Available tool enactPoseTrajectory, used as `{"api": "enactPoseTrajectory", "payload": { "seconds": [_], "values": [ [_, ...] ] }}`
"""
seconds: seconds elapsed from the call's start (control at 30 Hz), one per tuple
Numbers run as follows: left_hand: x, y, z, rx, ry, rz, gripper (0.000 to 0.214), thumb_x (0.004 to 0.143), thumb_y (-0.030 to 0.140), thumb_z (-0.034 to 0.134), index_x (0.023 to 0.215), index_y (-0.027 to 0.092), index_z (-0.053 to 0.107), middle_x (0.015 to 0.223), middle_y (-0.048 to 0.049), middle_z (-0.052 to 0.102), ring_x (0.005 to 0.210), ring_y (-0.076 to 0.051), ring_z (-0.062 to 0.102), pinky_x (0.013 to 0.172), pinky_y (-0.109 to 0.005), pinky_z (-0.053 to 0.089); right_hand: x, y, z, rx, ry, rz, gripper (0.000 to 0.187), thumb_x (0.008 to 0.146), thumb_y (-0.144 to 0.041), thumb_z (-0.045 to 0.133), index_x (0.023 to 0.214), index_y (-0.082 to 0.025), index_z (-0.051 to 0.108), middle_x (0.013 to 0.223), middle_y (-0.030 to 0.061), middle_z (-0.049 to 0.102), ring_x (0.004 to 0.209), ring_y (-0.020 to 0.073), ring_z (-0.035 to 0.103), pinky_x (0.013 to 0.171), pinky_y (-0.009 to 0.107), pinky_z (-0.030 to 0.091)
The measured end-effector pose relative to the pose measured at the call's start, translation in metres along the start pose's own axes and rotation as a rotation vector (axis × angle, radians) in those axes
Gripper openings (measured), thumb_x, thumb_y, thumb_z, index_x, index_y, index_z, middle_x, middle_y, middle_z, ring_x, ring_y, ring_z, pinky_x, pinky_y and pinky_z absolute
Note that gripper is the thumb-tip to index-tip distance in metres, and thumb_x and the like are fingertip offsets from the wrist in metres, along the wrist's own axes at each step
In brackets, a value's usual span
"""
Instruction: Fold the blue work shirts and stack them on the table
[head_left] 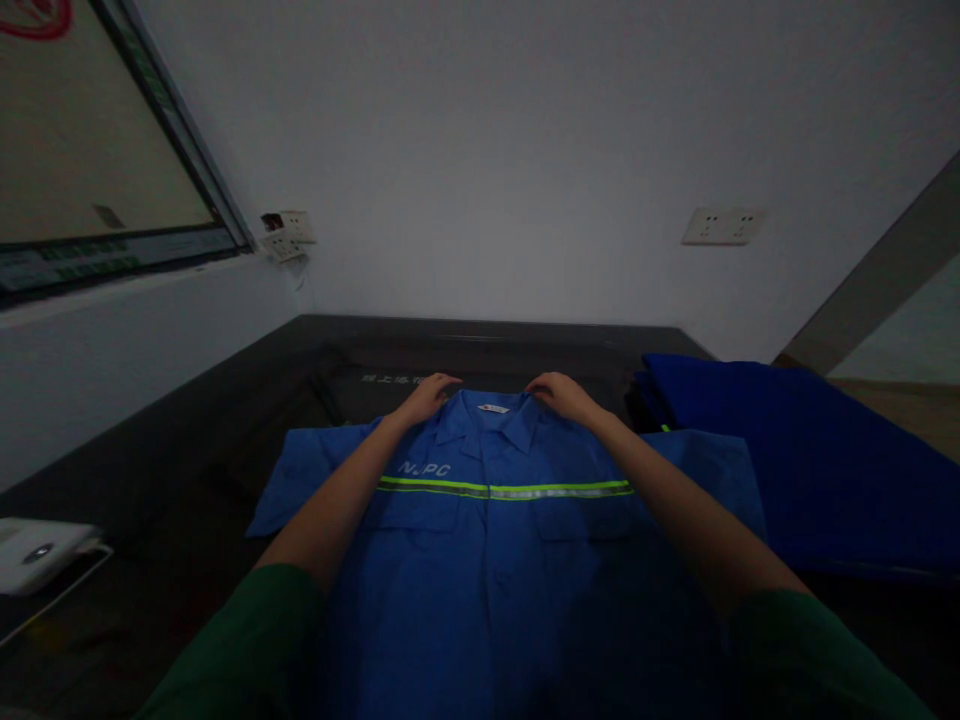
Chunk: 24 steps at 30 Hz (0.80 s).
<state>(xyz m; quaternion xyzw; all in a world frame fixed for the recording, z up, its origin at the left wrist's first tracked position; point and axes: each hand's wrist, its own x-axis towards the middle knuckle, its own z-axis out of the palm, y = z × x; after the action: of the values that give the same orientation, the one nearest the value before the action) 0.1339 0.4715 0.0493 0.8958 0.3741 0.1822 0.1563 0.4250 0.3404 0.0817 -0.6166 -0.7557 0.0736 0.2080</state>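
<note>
A blue short-sleeved work shirt point(491, 590) lies spread out with its front up and its collar away from me. Across the chest runs a yellow-green and silver reflective band, with the letters "NJPC" above it on the left side. At the left end of the collar, my left hand point(427, 398) pinches the cloth. My right hand point(566, 395) grips the opposite collar end between thumb and fingers. A white label shows inside the neck. My forearms cross over the shirt, covering parts of its shoulders and sleeves.
A folded dark-blue cloth point(795, 460) lies to the right, by the shirt's sleeve. On the left is a white device point(45, 550) with a cable. The dark surface point(480, 335) ends at a pale wall point(495, 180) with sockets point(724, 226).
</note>
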Motion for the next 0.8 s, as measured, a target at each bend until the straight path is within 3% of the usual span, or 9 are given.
{"api": "enactPoseTrajectory", "payload": {
  "seconds": [0.13,0.3,0.4,0.57,0.67,0.8],
  "values": [
    [0.005,0.015,-0.002,0.046,-0.152,0.360,0.044,0.071,0.005,0.049,0.103,0.027,0.070,0.123,-0.0013,0.063,0.126,-0.019,0.048,0.110,-0.038,0.031,0.003,-0.014,0.013,0.016,-0.174,-0.207,0.027,0.076,-0.012,0.067,0.099,-0.025,0.073,0.108,0.0049,0.070,0.109,0.0237,0.055,0.098,0.037,0.040],
    [-0.004,0.030,-0.007,0.165,-0.328,0.476,0.018,0.076,0.024,0.064,0.093,0.027,0.069,0.105,-0.0017,0.068,0.110,-0.021,0.058,0.115,-0.044,0.018,0.003,-0.023,0.027,-0.073,-0.274,-0.235,0.021,0.075,-0.020,0.073,0.095,-0.024,0.074,0.102,0.0062,0.069,0.107,0.0257,0.053,0.105,0.049,0.031],
    [-0.008,0.031,-0.006,0.154,-0.351,0.471,0.013,0.078,0.031,0.066,0.090,0.026,0.067,0.101,-0.0019,0.068,0.107,-0.020,0.058,0.115,-0.041,0.018,0.004,-0.027,0.028,-0.048,-0.309,-0.199,0.018,0.079,-0.020,0.068,0.096,-0.024,0.073,0.104,0.0057,0.069,0.107,0.0251,0.056,0.109,0.059,0.020],
    [-0.011,0.033,0.003,0.148,-0.327,0.344,0.010,0.081,0.030,0.064,0.089,0.025,0.066,0.098,-0.0014,0.068,0.106,-0.020,0.058,0.112,-0.040,0.023,0.006,-0.042,0.032,0.010,-0.379,-0.199,0.027,0.077,-0.017,0.069,0.102,-0.028,0.071,0.103,0.0020,0.070,0.110,0.0256,0.056,0.108,0.068,0.005],
    [-0.020,0.044,0.006,0.190,-0.197,0.315,0.020,0.082,0.029,0.064,0.101,0.023,0.065,0.111,-0.0054,0.064,0.112,-0.023,0.054,0.112,-0.044,0.022,0.005,-0.046,0.031,-0.032,-0.372,-0.191,0.029,0.075,-0.013,0.069,0.100,-0.027,0.072,0.099,0.0015,0.071,0.110,0.0253,0.056,0.108,0.067,0.002],
    [-0.048,0.077,0.014,-0.007,-0.055,0.221,0.028,0.087,0.036,0.059,0.110,0.021,0.061,0.110,-0.0066,0.063,0.105,-0.022,0.057,0.094,-0.039,0.042,0.000,-0.037,0.013,0.050,-0.320,-0.173,0.024,0.081,-0.014,0.064,0.100,-0.026,0.071,0.109,0.0031,0.069,0.114,0.0243,0.056,0.107,0.068,0.006]
  ]
}}
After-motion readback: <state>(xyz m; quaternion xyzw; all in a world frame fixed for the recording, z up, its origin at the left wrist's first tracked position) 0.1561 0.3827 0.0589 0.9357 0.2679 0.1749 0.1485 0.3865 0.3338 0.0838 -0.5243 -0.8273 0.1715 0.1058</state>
